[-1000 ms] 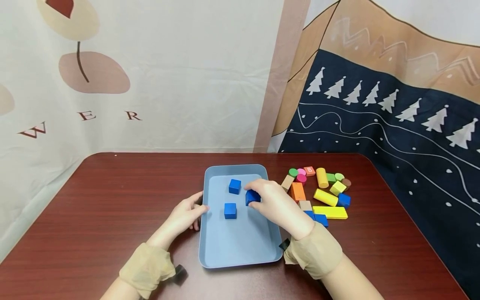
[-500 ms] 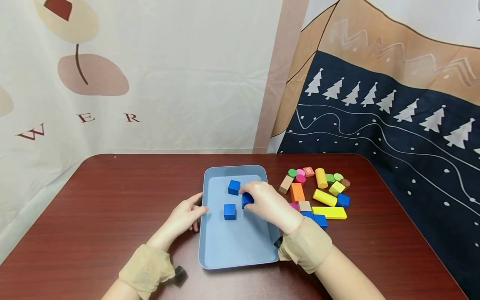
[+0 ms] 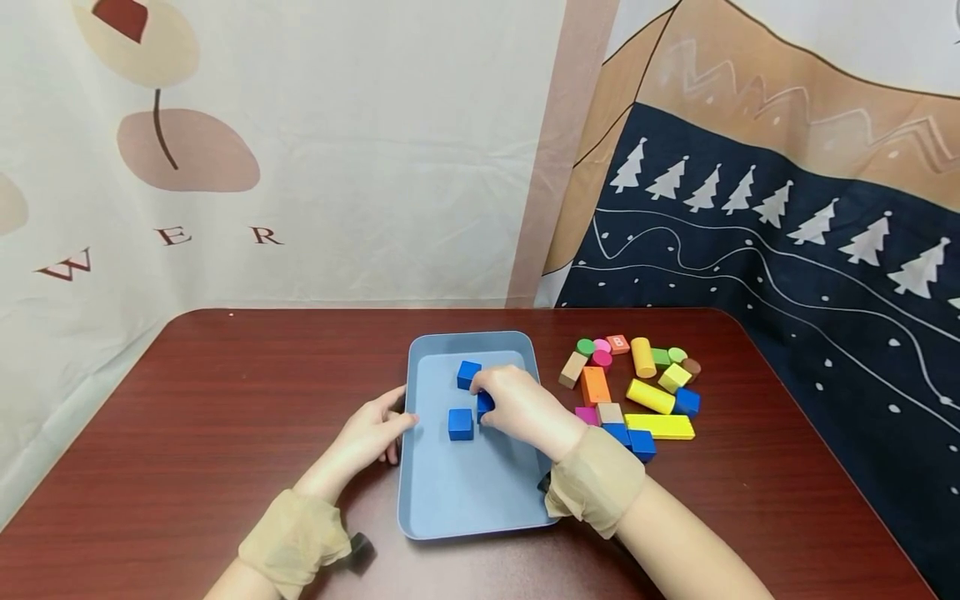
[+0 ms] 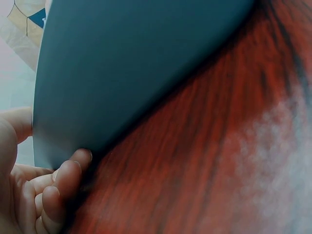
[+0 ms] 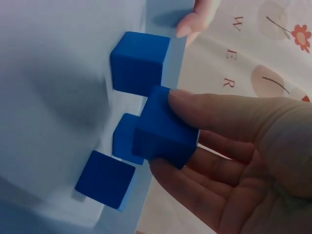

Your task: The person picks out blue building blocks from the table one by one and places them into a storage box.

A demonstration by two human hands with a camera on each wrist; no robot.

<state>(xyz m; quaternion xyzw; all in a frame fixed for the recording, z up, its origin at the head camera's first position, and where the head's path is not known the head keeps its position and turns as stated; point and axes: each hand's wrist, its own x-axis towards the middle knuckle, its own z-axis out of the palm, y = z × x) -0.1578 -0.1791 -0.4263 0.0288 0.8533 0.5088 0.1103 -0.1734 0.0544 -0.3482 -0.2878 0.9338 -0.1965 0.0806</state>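
A blue-grey tray (image 3: 457, 496) lies on the table. My left hand (image 3: 373, 427) grips its left edge, thumb at the rim and fingers (image 4: 67, 175) curled against the outer wall. Over the tray, my right hand (image 3: 521, 408) pinches a blue cube (image 5: 163, 124) between thumb and fingers. Two blue cubes show in the head view, one toward the back (image 3: 468, 373) and one nearer (image 3: 461, 425). A further blue cube (image 5: 106, 179) appears in the right wrist view; the right hand hides it from the head view.
Right of the tray lies a loose group of coloured blocks, among them an orange block (image 3: 596, 387), a long yellow block (image 3: 660, 427), yellow cylinders (image 3: 650, 396) and blue blocks (image 3: 642, 445). The brown table (image 3: 247, 400) ends at a printed cloth backdrop (image 3: 360, 167).
My right hand has moved left with the blue cube, toward the two visible cubes in the tray. My left hand stays at the tray's edge.
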